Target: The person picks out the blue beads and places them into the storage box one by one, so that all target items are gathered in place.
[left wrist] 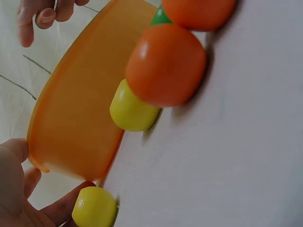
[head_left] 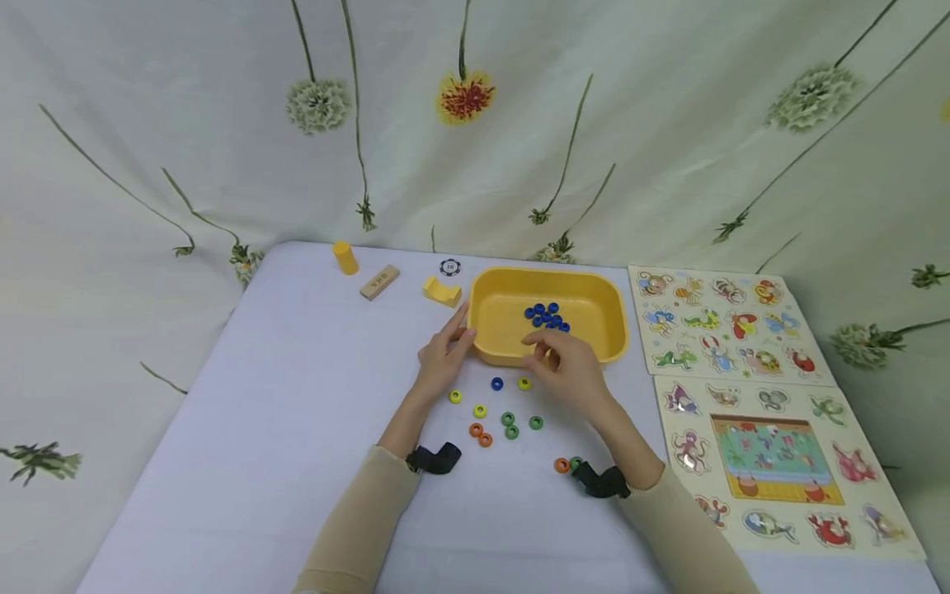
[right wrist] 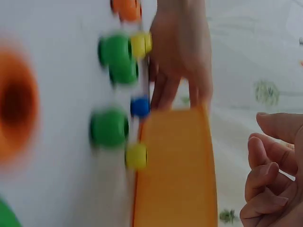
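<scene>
My left hand (head_left: 443,356) rests against the left end of a yellow plastic tray (head_left: 490,356), fingers straight along the wall and thumb at the near corner. Over the tray's near rim hovers my right hand (head_left: 567,367), its fingers loosely bent; nothing shows between them in the right wrist view. Several blue beads (head_left: 547,315) lie inside the tray. In front of it, on the table, are one blue bead (head_left: 497,384), yellow beads (head_left: 480,410), green beads (head_left: 508,419) and orange beads (head_left: 477,430). Another orange bead (head_left: 562,465) lies by the right wrist, beside a partly hidden green one.
Two picture puzzle boards (head_left: 731,326) cover the table's right side. Left of the tray are a yellow notched block (head_left: 442,291), a wooden block (head_left: 380,282), a yellow cylinder (head_left: 345,258) and a round chip (head_left: 449,266). A floral curtain (head_left: 416,165) hangs behind.
</scene>
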`<state>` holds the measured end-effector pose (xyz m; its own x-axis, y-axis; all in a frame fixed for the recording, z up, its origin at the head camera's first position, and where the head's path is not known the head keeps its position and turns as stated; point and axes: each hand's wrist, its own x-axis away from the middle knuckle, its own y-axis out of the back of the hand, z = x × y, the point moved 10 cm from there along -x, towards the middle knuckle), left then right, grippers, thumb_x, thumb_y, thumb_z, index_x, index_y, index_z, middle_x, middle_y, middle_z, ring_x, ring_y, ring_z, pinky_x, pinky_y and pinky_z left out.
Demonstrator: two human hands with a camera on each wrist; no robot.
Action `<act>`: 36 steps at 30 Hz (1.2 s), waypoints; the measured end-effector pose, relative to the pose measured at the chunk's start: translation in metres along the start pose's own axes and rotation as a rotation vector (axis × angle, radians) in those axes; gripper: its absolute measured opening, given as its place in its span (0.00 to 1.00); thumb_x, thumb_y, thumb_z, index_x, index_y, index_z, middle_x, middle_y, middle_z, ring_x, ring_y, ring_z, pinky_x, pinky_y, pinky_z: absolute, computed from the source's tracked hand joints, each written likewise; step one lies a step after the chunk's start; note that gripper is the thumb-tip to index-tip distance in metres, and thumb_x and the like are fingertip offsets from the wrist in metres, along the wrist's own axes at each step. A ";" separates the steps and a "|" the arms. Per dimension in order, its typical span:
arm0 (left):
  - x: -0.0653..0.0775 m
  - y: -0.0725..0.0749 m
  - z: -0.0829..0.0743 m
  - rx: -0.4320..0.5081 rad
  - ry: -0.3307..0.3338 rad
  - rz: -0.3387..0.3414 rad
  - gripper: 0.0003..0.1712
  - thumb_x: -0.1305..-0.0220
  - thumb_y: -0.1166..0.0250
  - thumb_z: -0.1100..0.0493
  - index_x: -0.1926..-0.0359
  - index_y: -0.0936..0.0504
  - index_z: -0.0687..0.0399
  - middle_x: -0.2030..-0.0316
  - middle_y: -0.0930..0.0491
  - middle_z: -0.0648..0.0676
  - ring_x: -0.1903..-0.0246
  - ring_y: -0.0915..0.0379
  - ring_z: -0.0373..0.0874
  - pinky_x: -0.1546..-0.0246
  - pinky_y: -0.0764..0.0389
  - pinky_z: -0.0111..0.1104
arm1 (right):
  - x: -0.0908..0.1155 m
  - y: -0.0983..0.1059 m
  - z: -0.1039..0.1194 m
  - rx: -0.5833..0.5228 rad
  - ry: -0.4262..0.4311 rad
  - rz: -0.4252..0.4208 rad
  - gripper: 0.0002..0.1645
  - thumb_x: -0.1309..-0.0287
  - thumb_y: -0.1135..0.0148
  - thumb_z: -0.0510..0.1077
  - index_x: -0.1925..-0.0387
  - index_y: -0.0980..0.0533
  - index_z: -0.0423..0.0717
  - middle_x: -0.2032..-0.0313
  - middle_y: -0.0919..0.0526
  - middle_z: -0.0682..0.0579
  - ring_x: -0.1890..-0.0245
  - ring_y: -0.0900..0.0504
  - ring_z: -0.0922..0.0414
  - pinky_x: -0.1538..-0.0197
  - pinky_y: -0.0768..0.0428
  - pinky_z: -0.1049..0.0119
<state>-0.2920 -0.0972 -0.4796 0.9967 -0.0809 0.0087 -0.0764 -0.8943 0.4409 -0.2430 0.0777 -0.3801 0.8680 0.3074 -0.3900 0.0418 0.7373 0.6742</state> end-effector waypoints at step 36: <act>0.000 0.002 0.001 -0.042 -0.014 -0.034 0.27 0.38 0.55 0.36 0.38 0.49 0.18 0.54 0.23 0.50 0.47 0.36 0.49 0.43 0.56 0.55 | 0.007 -0.057 0.015 0.156 -0.038 0.217 0.10 0.50 0.37 0.49 0.64 0.23 0.55 0.79 0.28 0.65 0.82 0.33 0.67 0.78 0.33 0.74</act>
<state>-0.2926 -0.0995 -0.4800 0.9982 -0.0574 -0.0197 -0.0410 -0.8774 0.4780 -0.2318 0.0288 -0.4115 0.8828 0.4230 -0.2043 -0.0739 0.5546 0.8288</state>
